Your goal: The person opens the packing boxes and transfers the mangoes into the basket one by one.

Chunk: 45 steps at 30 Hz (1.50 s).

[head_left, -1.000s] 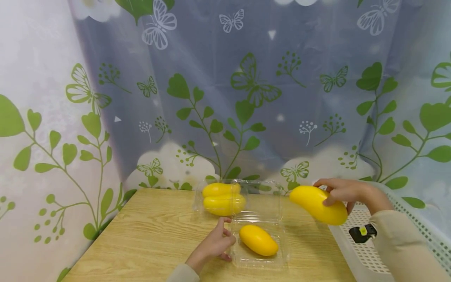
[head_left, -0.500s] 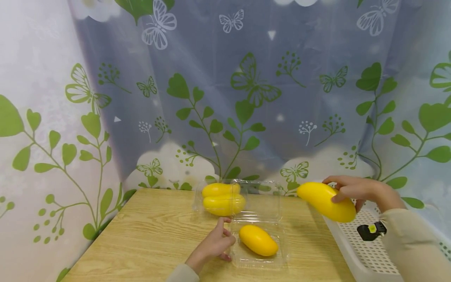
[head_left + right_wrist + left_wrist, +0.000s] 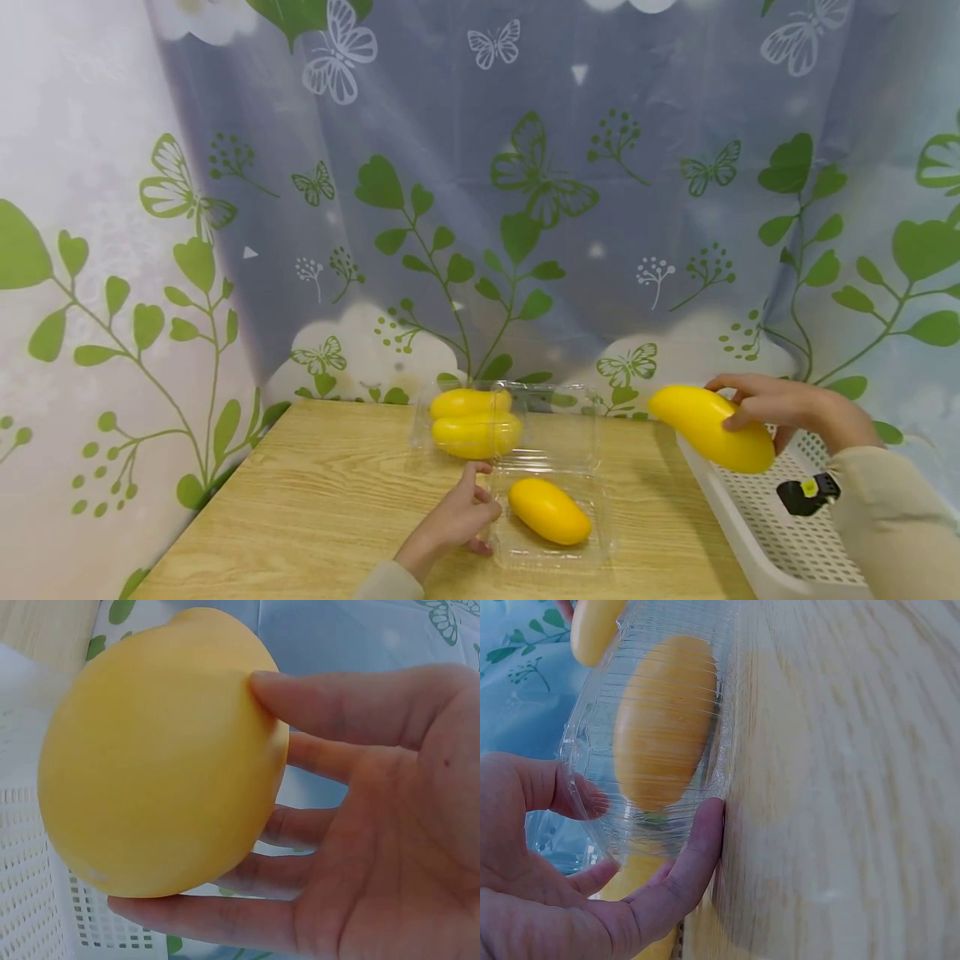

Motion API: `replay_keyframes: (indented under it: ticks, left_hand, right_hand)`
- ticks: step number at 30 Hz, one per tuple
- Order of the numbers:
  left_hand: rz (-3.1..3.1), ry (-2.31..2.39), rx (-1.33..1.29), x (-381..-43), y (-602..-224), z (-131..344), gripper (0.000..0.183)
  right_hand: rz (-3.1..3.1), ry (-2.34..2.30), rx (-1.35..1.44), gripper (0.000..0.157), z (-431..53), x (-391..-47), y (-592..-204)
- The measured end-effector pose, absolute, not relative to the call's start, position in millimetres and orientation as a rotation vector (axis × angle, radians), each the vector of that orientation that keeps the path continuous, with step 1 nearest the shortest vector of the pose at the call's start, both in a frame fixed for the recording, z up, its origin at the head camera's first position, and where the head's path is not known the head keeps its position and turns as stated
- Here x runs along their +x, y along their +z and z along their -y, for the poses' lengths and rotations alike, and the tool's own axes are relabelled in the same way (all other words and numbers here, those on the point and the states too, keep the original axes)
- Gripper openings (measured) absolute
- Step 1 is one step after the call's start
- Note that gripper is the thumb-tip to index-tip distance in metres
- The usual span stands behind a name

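Observation:
My right hand [image 3: 787,408] grips a yellow mango [image 3: 708,425] in the air, over the near-left edge of the white basket. In the right wrist view the thumb presses on one side and the fingers wrap the far side. My left hand [image 3: 453,518] holds the left wall of a clear plastic clamshell box [image 3: 555,565], thumb at the rim and fingers against the outside, as the left wrist view shows. A second mango [image 3: 550,511] lies tilted inside this box. Its lid [image 3: 566,433] stands raised at the back.
Behind the lid to the left, two more mangoes [image 3: 476,436] lie side by side in another clear box [image 3: 422,433]. A white perforated basket [image 3: 787,533] stands on the right of the wooden table [image 3: 315,500]. A patterned curtain [image 3: 450,250] hangs close behind.
My right hand has moved to the right with the mango, from beside the basket to over its edge. The left hand and the box have stayed in place.

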<state>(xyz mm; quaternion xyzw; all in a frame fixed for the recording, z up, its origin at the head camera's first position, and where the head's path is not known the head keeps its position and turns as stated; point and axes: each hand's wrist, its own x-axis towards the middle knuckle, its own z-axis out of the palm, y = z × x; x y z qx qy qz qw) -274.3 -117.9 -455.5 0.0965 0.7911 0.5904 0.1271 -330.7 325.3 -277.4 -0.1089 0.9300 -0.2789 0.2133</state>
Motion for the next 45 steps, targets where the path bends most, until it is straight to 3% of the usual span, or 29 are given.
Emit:
replay_keyframes:
  ticks: [45]
  left_hand:
    - [-2.299,1.707,0.278,-275.0,-455.5,118.0,0.067]
  right_hand:
    - [-2.629,-0.776,-0.251,0.080,-369.2,-342.4,-285.9]
